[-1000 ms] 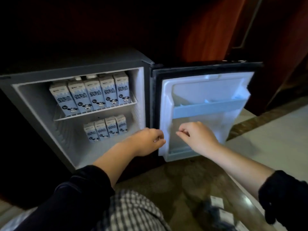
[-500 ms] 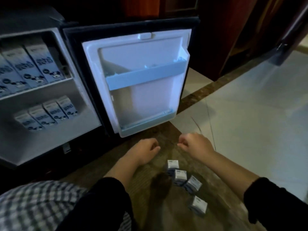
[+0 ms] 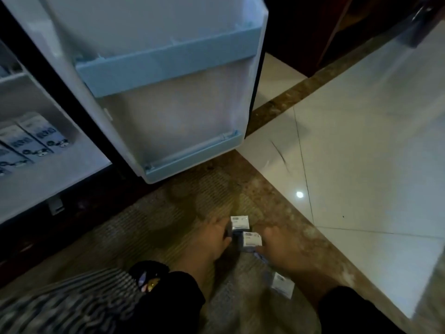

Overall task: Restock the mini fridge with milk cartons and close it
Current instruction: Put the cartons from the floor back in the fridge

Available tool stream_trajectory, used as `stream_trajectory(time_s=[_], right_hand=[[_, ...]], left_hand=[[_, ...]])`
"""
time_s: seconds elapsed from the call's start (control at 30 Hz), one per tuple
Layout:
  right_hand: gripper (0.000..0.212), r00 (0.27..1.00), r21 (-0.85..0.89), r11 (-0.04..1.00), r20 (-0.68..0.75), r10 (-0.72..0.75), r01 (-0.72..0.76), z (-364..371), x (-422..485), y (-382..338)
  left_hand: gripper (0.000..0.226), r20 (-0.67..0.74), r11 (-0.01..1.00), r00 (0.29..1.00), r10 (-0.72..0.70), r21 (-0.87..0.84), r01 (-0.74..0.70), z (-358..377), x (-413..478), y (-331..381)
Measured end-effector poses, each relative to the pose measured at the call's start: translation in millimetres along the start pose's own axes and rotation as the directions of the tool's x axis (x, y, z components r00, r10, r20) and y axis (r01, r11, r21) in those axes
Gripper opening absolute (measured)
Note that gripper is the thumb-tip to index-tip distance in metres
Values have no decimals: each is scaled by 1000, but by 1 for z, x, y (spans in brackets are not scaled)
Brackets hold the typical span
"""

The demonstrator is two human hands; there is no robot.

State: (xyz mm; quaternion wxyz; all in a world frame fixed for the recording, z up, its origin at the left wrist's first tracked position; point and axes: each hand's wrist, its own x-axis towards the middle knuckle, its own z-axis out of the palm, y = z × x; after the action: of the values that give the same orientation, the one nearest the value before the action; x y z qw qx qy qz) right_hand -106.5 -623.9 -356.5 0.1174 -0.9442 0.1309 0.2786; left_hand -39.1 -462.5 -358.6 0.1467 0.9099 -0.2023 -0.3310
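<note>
Small white-and-blue milk cartons stand on the brown floor in front of me. My left hand (image 3: 212,239) wraps its fingers round the left side of the farthest carton (image 3: 239,222). My right hand (image 3: 281,247) holds the second carton (image 3: 252,239) from the right, thumb at its front. A third carton (image 3: 283,286) stands by my right forearm, and a blue edge of another shows under my right hand. The mini fridge door (image 3: 168,92) hangs wide open above the hands. Cartons (image 3: 36,138) lie in a row inside the fridge (image 3: 48,179) at the left.
The door's pale blue shelf rail (image 3: 168,66) and bottom lip (image 3: 192,155) hold nothing. White glossy tile (image 3: 361,165) spreads to the right of the brown marble strip (image 3: 168,213). Dark wooden furniture (image 3: 313,32) stands behind the door. My checked-clad knee (image 3: 60,307) is at bottom left.
My head has tipped down and closer to the floor. Both hands have dropped from above the cartons onto the first two and closed round them.
</note>
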Motion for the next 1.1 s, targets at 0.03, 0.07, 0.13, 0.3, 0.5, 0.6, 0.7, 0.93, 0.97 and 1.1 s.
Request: stream_trajectory(time_s=[0.03,0.07,0.13,0.3,0.5,0.6,0.7,0.93,0.97,1.1], right_hand=[[36,1000,2,1000,-3,-4,4,8,4,1],[37,1000,-8,1000,4,-13,13,14,8,1],[41,999,-37,999,33,-11,12,24,16,2],[44,990,-81,994,-111,-88,79,42,25,7],[40,952,-23,984,-250,-176,176,50,29,13],[49,974,-63,990,-177,-139,130,53,32,18],[58,985,-102,989,-126,-119,106,52,29,19],[52,985,52,987,-94,-145,151,17,8,6],[50,985,85,985,-96,-144,152,9,6,4],[44,963,64,972,-161,-215,228,-31,-2,-14]], left_hand=[[58,-6,1000,1000,4,10,-4,4,4,-1],[60,-17,1000,1000,15,17,-15,7,9,-3],[64,-38,999,999,36,13,-36,13,17,-5],[62,-38,998,998,55,-24,-55,28,40,-2],[39,-72,1000,997,17,15,-15,36,63,1],[34,-50,1000,999,-4,25,5,35,65,0],[39,-15,999,999,-31,27,32,32,59,-5],[37,148,998,987,-60,35,55,-11,27,-14],[37,167,998,984,-57,18,54,-23,22,-12],[39,239,999,969,-54,10,53,-69,3,-6]])
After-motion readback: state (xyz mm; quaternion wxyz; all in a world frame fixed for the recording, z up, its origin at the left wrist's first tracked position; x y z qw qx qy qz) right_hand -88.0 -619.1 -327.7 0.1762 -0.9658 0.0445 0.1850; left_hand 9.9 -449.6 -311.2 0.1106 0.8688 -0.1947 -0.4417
